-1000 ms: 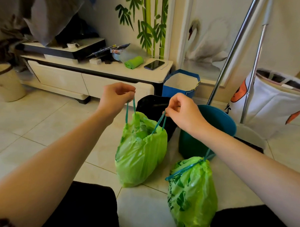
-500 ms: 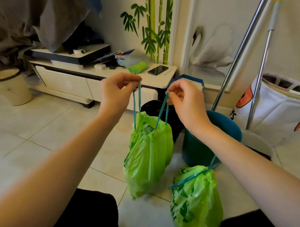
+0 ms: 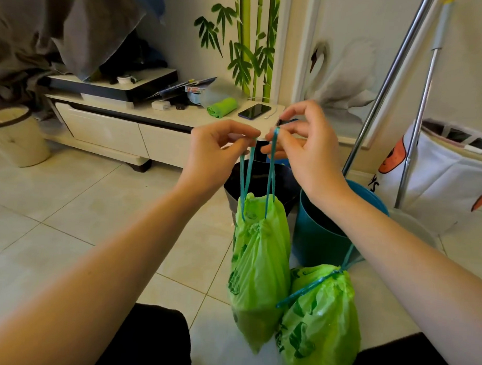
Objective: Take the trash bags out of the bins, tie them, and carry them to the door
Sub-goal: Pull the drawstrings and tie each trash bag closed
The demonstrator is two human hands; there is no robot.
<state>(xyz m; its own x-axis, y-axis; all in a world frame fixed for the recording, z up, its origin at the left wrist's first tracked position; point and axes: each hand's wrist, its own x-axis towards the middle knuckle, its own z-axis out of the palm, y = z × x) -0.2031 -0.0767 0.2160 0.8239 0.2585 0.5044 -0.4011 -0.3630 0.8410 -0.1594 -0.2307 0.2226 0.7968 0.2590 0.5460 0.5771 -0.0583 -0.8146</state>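
A green trash bag (image 3: 260, 267) hangs off the floor by its teal drawstrings, its mouth cinched. My left hand (image 3: 216, 151) pinches the left drawstring loop and my right hand (image 3: 304, 146) pinches the right one, the two hands almost touching above the bag. A second green trash bag (image 3: 318, 324) sits on the floor tiles to the right, its neck tied with a teal string. Behind the bags stand a black bin (image 3: 283, 181) and a teal bin (image 3: 322, 237), both without liners.
A low white cabinet (image 3: 105, 128) with a phone (image 3: 254, 111) and a green roll stands against the wall. A white bucket (image 3: 16, 136) is at far left. Metal poles (image 3: 382, 86) and a white laundry bag (image 3: 448, 173) stand at right. My dark-clothed knees fill the bottom edge.
Both hands have come together and risen, drawing the strings tight and lifting the bag off the floor. The bag's mouth has narrowed.
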